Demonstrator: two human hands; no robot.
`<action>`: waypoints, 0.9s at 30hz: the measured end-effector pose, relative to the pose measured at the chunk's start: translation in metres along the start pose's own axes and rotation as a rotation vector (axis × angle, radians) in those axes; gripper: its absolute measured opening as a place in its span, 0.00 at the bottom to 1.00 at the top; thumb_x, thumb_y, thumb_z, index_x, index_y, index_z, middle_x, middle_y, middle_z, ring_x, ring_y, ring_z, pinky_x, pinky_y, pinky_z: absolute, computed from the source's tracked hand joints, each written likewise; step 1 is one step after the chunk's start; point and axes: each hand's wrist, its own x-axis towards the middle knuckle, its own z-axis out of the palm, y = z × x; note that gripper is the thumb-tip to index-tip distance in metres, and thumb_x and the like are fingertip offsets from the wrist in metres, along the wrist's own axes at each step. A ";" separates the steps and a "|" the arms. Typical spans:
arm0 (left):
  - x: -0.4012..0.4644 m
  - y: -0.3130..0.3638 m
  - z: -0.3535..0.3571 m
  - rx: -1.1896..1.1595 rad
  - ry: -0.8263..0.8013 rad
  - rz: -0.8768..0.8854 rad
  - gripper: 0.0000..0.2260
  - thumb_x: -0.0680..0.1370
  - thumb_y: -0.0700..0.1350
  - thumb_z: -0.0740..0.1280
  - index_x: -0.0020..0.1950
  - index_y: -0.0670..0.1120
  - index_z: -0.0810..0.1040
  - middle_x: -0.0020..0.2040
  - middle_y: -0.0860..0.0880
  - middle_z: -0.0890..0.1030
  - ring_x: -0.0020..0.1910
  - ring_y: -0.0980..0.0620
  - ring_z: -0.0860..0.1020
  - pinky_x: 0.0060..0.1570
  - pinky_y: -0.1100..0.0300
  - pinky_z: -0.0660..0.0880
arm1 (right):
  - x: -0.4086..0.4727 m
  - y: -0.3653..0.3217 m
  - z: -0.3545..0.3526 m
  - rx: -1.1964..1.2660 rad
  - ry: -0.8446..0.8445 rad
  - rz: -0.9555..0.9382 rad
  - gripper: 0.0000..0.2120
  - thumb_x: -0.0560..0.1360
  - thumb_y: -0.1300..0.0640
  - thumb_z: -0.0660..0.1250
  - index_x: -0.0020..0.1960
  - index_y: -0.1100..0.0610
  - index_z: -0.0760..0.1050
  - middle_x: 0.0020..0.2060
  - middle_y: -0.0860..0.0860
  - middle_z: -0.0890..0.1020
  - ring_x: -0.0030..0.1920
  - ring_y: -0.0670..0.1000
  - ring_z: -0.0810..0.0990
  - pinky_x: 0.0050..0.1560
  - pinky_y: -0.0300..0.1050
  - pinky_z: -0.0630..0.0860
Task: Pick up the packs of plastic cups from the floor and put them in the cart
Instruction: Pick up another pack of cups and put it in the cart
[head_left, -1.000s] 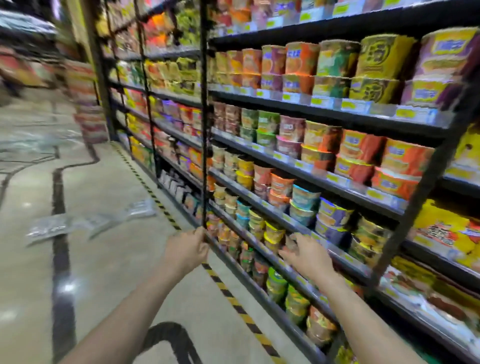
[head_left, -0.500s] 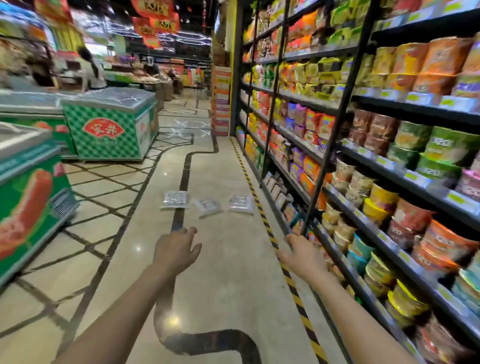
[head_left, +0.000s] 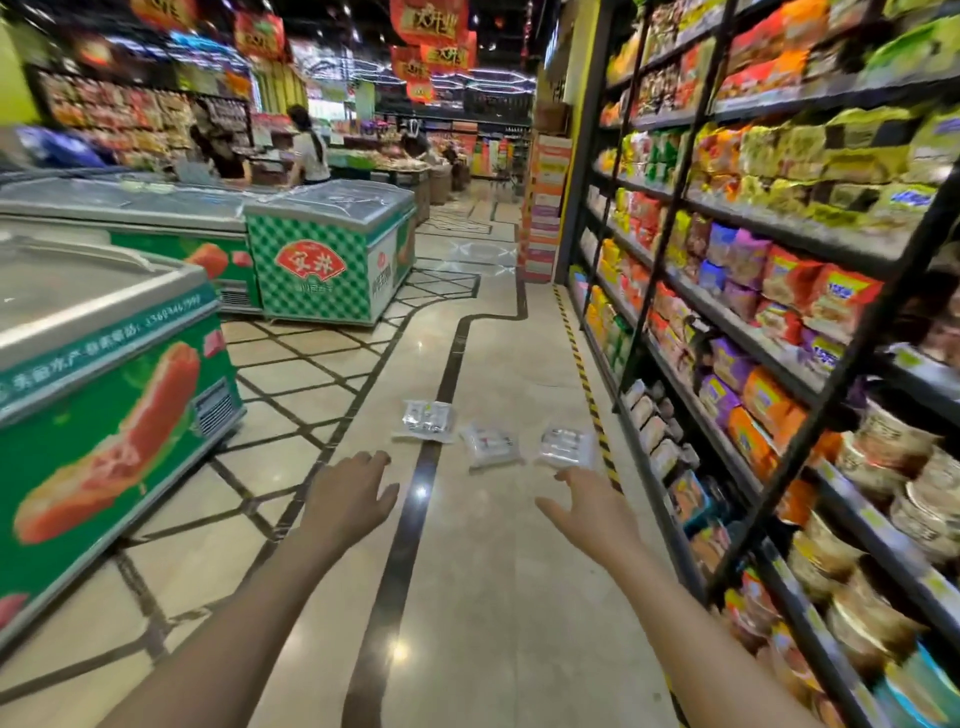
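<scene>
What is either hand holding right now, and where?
Nothing. The left hand and right hand are both open, short of the three packs on the floor.

freezers (head_left: 322, 260): green, glass-topped, left of frame | shelves (head_left: 753, 322): packed with noodle packets, right | floor (head_left: 493, 571): glossy tile, black inlay line, centre | shoppers (head_left: 309, 150): upper left, blurred

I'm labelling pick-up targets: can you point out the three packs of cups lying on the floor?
Left pack (head_left: 424, 421), head view: middle of its clear wrapper, over the dark floor stripe.
Middle pack (head_left: 491, 445), head view: centre, by its printed label.
Right pack (head_left: 566, 445), head view: centre of its wrapper, beside the striped tape.
</scene>
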 end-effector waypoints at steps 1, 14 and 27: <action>0.015 -0.004 0.006 -0.002 -0.004 -0.003 0.19 0.78 0.54 0.60 0.65 0.47 0.71 0.60 0.47 0.78 0.57 0.44 0.77 0.51 0.54 0.72 | 0.018 -0.002 0.005 -0.008 -0.004 -0.005 0.26 0.76 0.40 0.60 0.69 0.52 0.66 0.65 0.49 0.73 0.63 0.51 0.72 0.57 0.46 0.71; 0.271 -0.093 0.077 0.000 -0.037 0.018 0.19 0.78 0.54 0.59 0.66 0.47 0.70 0.60 0.48 0.76 0.58 0.46 0.76 0.51 0.53 0.72 | 0.294 -0.054 0.058 -0.016 -0.042 -0.019 0.24 0.76 0.42 0.61 0.67 0.53 0.67 0.63 0.50 0.74 0.62 0.51 0.74 0.59 0.47 0.72; 0.509 -0.158 0.176 -0.038 -0.138 0.041 0.17 0.78 0.53 0.58 0.64 0.48 0.70 0.61 0.50 0.76 0.59 0.48 0.76 0.52 0.55 0.73 | 0.559 -0.089 0.122 -0.026 -0.156 0.006 0.23 0.76 0.44 0.61 0.67 0.54 0.66 0.63 0.53 0.73 0.63 0.53 0.72 0.58 0.47 0.70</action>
